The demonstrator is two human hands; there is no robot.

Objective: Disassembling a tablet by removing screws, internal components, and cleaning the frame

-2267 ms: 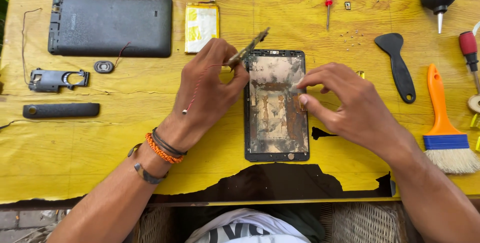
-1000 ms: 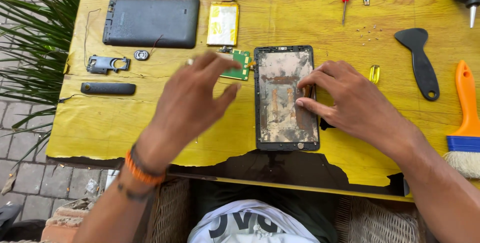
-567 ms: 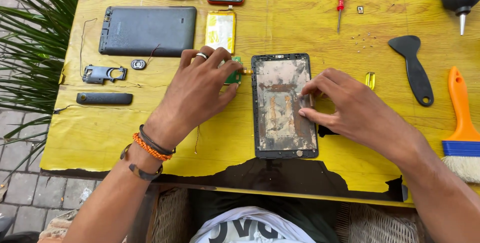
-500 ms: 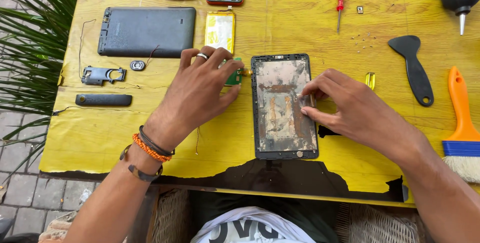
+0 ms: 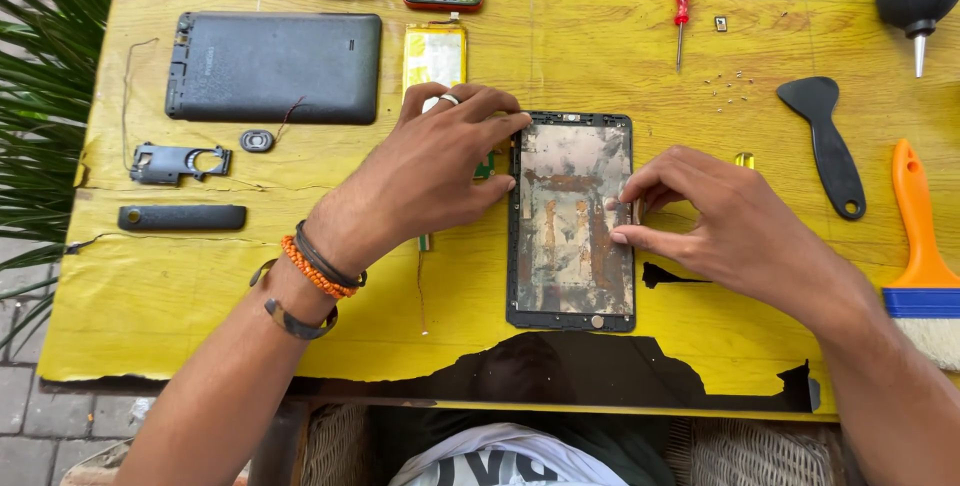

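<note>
We see an opened tablet frame [image 5: 572, 221] lying flat near the front edge of the yellow table [image 5: 600, 56], w/ both hands on it. Left hand [image 5: 430, 171] rests palm down at the frame's left edge, fingers curled over a small green circuit board [image 5: 487, 161]; can't tell if it's actually gripped. Right hand [image 5: 715, 226] has fingertips pinched on the frame's right edge. Dark back cover [image 5: 272, 66] and flat battery [image 5: 434, 54] lie further back on the left; red screwdriver [image 5: 682, 6], black pry tool [image 5: 825, 141] and orange brush [image 5: 920, 246] to the right.
</note>
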